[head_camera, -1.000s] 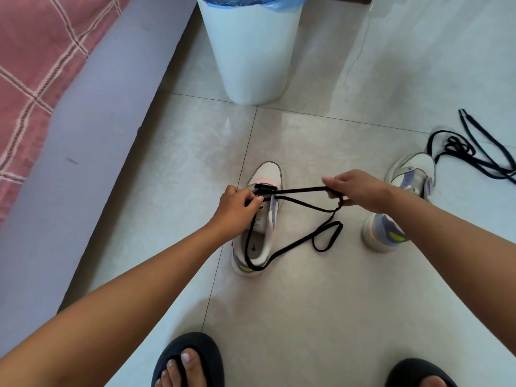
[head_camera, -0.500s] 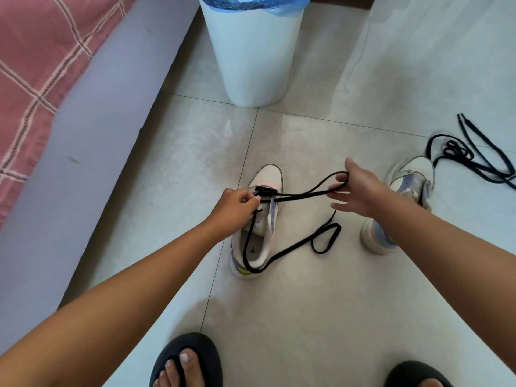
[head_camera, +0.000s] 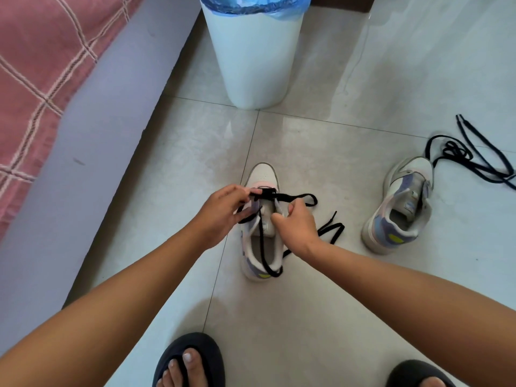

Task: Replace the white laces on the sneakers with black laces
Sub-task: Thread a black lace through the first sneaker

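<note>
A white sneaker (head_camera: 262, 174) with lilac panels stands on the floor tiles, toe pointing away from me. A black lace (head_camera: 296, 196) crosses its lowest eyelets, loops out to the right and trails through the shoe's opening onto the floor. My left hand (head_camera: 222, 212) pinches the lace at the left eyelets. My right hand (head_camera: 297, 226) has its thumb and fingers curled on the right edge of the sneaker's upper. A second sneaker (head_camera: 402, 216) without laces stands to the right, and another black lace (head_camera: 460, 155) lies tangled beyond it.
A white bin (head_camera: 257, 57) with a blue liner stands straight ahead behind the sneaker. A bed with a pink checked cover (head_camera: 42, 65) and a grey side (head_camera: 97, 141) runs along the left. My feet in dark slippers (head_camera: 190, 361) are at the bottom edge.
My right hand let go of the stretched lace and came left onto the sneaker's right side. The lace went slack and its loop dropped to the right. The left hand stayed at the eyelets.
</note>
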